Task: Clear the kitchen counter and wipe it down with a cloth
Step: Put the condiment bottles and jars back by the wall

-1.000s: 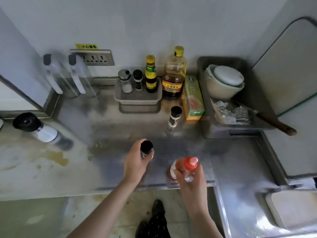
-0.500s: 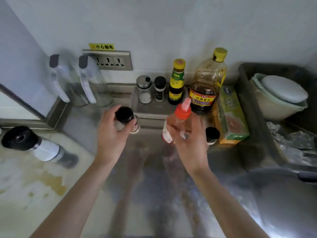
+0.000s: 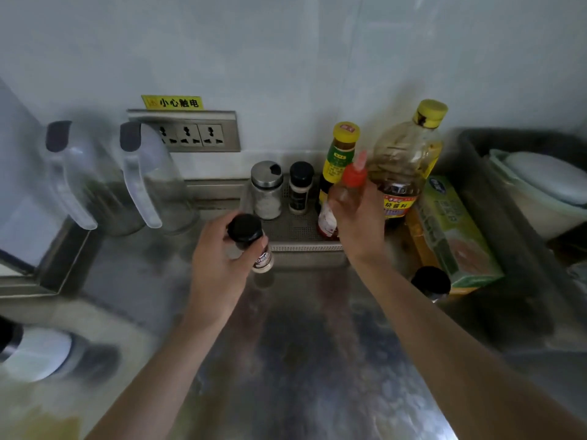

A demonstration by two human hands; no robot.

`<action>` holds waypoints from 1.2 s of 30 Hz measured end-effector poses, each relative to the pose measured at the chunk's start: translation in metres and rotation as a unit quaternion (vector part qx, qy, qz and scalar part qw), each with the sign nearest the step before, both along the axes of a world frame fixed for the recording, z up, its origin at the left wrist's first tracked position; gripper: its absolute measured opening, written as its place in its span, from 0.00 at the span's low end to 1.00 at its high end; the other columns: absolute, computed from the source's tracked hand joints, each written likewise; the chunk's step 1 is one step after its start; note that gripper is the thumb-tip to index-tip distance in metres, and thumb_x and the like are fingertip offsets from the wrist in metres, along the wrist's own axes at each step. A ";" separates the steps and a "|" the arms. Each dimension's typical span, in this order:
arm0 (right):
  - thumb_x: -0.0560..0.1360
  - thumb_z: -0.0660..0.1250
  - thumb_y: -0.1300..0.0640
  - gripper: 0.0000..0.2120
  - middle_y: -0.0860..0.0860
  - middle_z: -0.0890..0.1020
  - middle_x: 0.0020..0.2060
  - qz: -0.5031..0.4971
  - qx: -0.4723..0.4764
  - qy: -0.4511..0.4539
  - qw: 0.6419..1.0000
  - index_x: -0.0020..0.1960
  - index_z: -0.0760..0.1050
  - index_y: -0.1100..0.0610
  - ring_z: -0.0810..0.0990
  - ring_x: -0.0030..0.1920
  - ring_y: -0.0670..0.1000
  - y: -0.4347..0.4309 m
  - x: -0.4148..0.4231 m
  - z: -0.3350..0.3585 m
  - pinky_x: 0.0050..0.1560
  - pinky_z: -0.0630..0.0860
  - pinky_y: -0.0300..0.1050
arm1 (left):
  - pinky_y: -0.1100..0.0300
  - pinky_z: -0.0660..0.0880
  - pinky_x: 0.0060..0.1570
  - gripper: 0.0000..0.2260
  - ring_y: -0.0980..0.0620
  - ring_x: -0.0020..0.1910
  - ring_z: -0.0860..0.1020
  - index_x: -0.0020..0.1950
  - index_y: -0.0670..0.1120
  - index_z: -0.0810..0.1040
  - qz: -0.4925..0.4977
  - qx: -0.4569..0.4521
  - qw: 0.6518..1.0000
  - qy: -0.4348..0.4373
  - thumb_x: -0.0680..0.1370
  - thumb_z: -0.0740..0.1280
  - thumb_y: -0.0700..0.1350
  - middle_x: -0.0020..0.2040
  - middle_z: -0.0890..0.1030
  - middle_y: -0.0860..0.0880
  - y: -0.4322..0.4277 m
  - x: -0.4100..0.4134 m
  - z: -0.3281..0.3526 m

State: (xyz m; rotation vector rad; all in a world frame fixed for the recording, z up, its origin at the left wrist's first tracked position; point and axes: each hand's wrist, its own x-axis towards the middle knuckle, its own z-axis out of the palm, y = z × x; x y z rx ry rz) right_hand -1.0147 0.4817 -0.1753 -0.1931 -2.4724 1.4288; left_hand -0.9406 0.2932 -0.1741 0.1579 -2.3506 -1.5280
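The black-capped spice jar (image 3: 249,246) sits tilted in the left hand (image 3: 219,265), fingers curled round it. The right hand (image 3: 359,223) grips the red-capped bottle (image 3: 347,192) likewise, low over the tray (image 3: 305,247). Just beyond those fingers stand the soy bottle (image 3: 338,160) and oil bottle (image 3: 406,166) (barely any gap), so a hasty set-down could topple them onto the counter (image 3: 301,344).
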 end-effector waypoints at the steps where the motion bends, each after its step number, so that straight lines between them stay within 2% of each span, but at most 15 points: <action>1: 0.67 0.67 0.49 0.23 0.56 0.76 0.53 -0.004 -0.004 -0.004 1.000 0.59 0.70 0.58 0.75 0.54 0.54 0.000 0.001 -0.005 0.56 0.74 0.53 | 0.75 0.67 0.47 0.16 0.62 0.48 0.75 0.57 0.47 0.75 -0.001 -0.003 1.000 -0.003 0.70 0.73 0.42 0.52 0.78 0.49 -0.001 -0.001 0.002; 2: 0.68 0.68 0.51 0.23 0.56 0.76 0.54 -0.008 -0.003 -0.008 1.000 0.60 0.69 0.58 0.76 0.54 0.54 0.000 0.003 -0.007 0.56 0.74 0.53 | 0.77 0.66 0.46 0.17 0.65 0.47 0.74 0.57 0.48 0.75 -0.006 -0.006 1.000 -0.004 0.70 0.73 0.43 0.52 0.78 0.50 -0.002 -0.001 0.003; 4: 0.71 0.70 0.58 0.23 0.56 0.74 0.58 -0.006 0.007 -0.013 1.000 0.64 0.67 0.58 0.74 0.57 0.53 0.000 0.007 -0.006 0.56 0.71 0.45 | 0.78 0.65 0.46 0.17 0.68 0.48 0.73 0.57 0.49 0.75 -0.020 -0.015 1.000 -0.009 0.70 0.73 0.43 0.52 0.77 0.51 -0.001 0.001 0.004; 7: 0.73 0.70 0.60 0.25 0.56 0.72 0.61 0.002 0.033 -0.030 0.999 0.66 0.65 0.59 0.73 0.59 0.53 -0.001 0.006 -0.005 0.53 0.66 0.39 | 0.78 0.65 0.46 0.17 0.63 0.49 0.74 0.57 0.49 0.74 -0.031 -0.009 0.999 -0.018 0.70 0.73 0.43 0.53 0.77 0.50 0.002 0.003 0.003; 9: 0.72 0.71 0.58 0.30 0.55 0.71 0.64 0.008 0.011 -0.038 0.999 0.70 0.62 0.59 0.70 0.64 0.53 -0.002 0.007 -0.002 0.60 0.67 0.41 | 0.78 0.66 0.47 0.18 0.61 0.49 0.75 0.58 0.48 0.74 -0.035 -0.013 0.999 -0.020 0.70 0.72 0.44 0.54 0.77 0.50 0.004 0.003 0.005; 12: 0.72 0.71 0.57 0.35 0.54 0.66 0.69 -0.011 -0.024 -0.031 0.999 0.73 0.57 0.57 0.64 0.69 0.51 -0.002 0.028 0.003 0.68 0.63 0.43 | 0.70 0.70 0.51 0.19 0.57 0.51 0.76 0.59 0.53 0.71 -0.035 0.014 0.999 -0.011 0.70 0.73 0.46 0.52 0.77 0.59 0.007 -0.002 0.017; 14: 0.72 0.70 0.60 0.33 0.52 0.66 0.68 -0.015 -0.018 0.001 1.000 0.73 0.58 0.55 0.64 0.69 0.49 -0.003 0.052 0.001 0.66 0.61 0.37 | 0.65 0.73 0.51 0.19 0.57 0.49 0.78 0.57 0.54 0.71 -0.038 0.042 0.998 0.011 0.70 0.73 0.44 0.51 0.77 0.62 0.009 -0.011 0.031; 18: 0.73 0.66 0.65 0.28 0.51 0.69 0.64 0.010 -0.041 -0.023 0.999 0.70 0.61 0.54 0.68 0.64 0.47 -0.012 0.087 -0.012 0.59 0.63 0.31 | 0.64 0.75 0.50 0.17 0.56 0.46 0.79 0.55 0.48 0.72 -0.048 0.075 0.995 0.046 0.70 0.73 0.38 0.50 0.78 0.55 0.019 -0.037 0.041; 20: 0.74 0.65 0.65 0.25 0.51 0.69 0.65 0.021 -0.010 -0.024 0.999 0.69 0.63 0.55 0.68 0.62 0.47 -0.013 0.089 -0.018 0.55 0.63 0.26 | 0.63 0.75 0.50 0.17 0.56 0.46 0.79 0.55 0.47 0.71 -0.053 0.090 0.993 0.049 0.70 0.72 0.36 0.50 0.78 0.53 0.028 -0.049 0.033; 24: 0.72 0.65 0.67 0.23 0.54 0.71 0.66 0.040 0.182 -0.017 0.982 0.66 0.70 0.58 0.71 0.64 0.55 -0.006 0.078 -0.027 0.58 0.75 0.49 | 0.60 0.76 0.51 0.18 0.53 0.48 0.79 0.57 0.45 0.72 -0.064 0.089 0.994 0.002 0.70 0.72 0.36 0.54 0.79 0.44 0.041 -0.063 0.000; 26: 0.62 0.72 0.69 0.26 0.56 0.77 0.59 0.049 0.284 -0.009 0.958 0.60 0.75 0.60 0.77 0.58 0.59 -0.002 0.075 -0.030 0.52 0.79 0.52 | 0.56 0.77 0.52 0.19 0.50 0.48 0.79 0.59 0.43 0.72 -0.058 0.063 0.996 -0.016 0.70 0.73 0.38 0.54 0.79 0.45 0.044 -0.067 -0.011; 27: 0.58 0.74 0.70 0.28 0.57 0.79 0.56 0.052 0.319 -0.003 0.946 0.58 0.77 0.61 0.79 0.55 0.59 0.000 0.075 -0.031 0.50 0.80 0.52 | 0.58 0.77 0.51 0.19 0.51 0.48 0.78 0.59 0.43 0.72 -0.057 0.054 0.997 -0.020 0.70 0.73 0.39 0.54 0.79 0.46 0.045 -0.069 -0.013; 30: 0.55 0.73 0.73 0.31 0.58 0.79 0.56 0.068 0.330 0.006 0.942 0.58 0.77 0.62 0.79 0.56 0.60 0.005 0.076 -0.035 0.50 0.79 0.51 | 0.71 0.72 0.49 0.19 0.56 0.49 0.76 0.59 0.40 0.72 -0.064 0.045 0.997 -0.016 0.71 0.72 0.37 0.51 0.76 0.50 0.049 -0.077 -0.011; 33: 0.56 0.71 0.75 0.33 0.58 0.78 0.59 0.074 0.315 0.001 0.946 0.60 0.76 0.61 0.78 0.59 0.60 0.006 0.078 -0.038 0.50 0.79 0.51 | 0.69 0.71 0.51 0.18 0.53 0.52 0.75 0.58 0.39 0.72 -0.063 0.030 0.998 -0.005 0.70 0.72 0.36 0.50 0.75 0.51 0.053 -0.084 -0.008; 36: 0.56 0.71 0.75 0.33 0.58 0.77 0.60 0.073 0.301 -0.004 0.951 0.61 0.76 0.61 0.77 0.60 0.59 0.006 0.079 -0.037 0.49 0.80 0.51 | 0.79 0.68 0.46 0.19 0.56 0.50 0.74 0.59 0.38 0.71 -0.063 0.024 0.998 -0.004 0.70 0.71 0.35 0.51 0.76 0.50 0.059 -0.087 -0.008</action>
